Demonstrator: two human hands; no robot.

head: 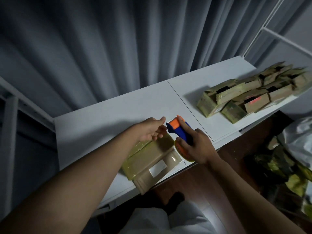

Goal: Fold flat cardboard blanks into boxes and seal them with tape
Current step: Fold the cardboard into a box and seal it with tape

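A cardboard box (152,163) wrapped partly in yellowish tape lies on the white table (94,125) near its front edge, with a white label on one face. My right hand (196,146) grips a blue and orange tape dispenser (179,130) just past the box's far right corner, index finger laid along its top. My left hand (150,130) hovers over the box's far end, fingers loosely extended toward the dispenser's front; whether it touches a tape strip is unclear.
A pile of several taped cardboard boxes (249,93) lies at the table's right end. Grey curtains (101,48) hang behind the table. A white metal rack (276,34) stands at the right. Bags with cardboard (287,159) sit on the dark floor at right.
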